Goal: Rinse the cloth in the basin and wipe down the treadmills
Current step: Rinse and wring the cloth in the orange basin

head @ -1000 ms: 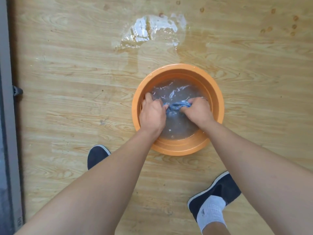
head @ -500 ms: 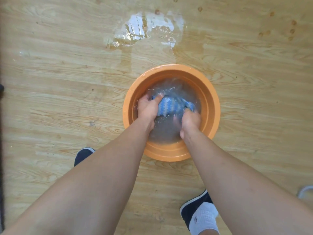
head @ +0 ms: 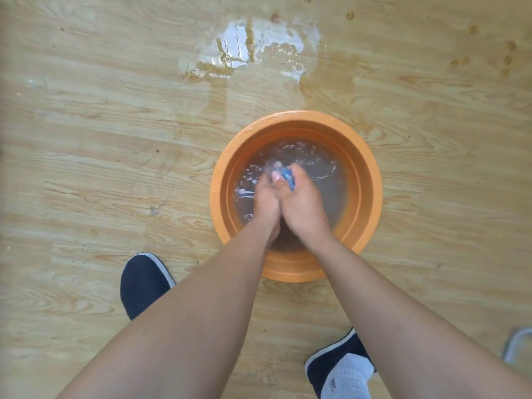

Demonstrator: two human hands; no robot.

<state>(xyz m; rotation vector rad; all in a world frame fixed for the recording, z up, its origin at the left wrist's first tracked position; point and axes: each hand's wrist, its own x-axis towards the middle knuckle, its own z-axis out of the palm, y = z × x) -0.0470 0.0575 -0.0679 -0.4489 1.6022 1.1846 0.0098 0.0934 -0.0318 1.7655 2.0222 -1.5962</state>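
Shoes: a dark left shoe (head: 144,283) and a dark right shoe (head: 336,367) with a white sock are planted on the wooden floor (head: 100,139), near the basin. A wide, steady stance is advised, since the boards are wet.
Left hand (head: 264,197): it is pressed side by side against the other hand, low in the basin. Its fingertips are blurred, so whether they are closed on the cloth cannot be told.
Right hand (head: 302,203): its fingers are curled round the cloth, which is clamped in the fist.
Cloth (head: 288,175): only a small blue part is seen, bunched at the top of the right fist, at the water's surface in the middle of the basin.
Step in hand: the rinse is judged to be under way; no treadmill is seen.
Technique: the cloth is best rubbed fold against fold below the surface, then opened out so trapped dirt is released, and wrung low over the basin.
Basin (head: 371,191): orange, round, partly filled with churned water (head: 325,174). Strokes should be kept short so that nothing is thrown over the rim.
Puddle (head: 250,50): a spill is spread on the floor beyond the basin; it should be stepped round.
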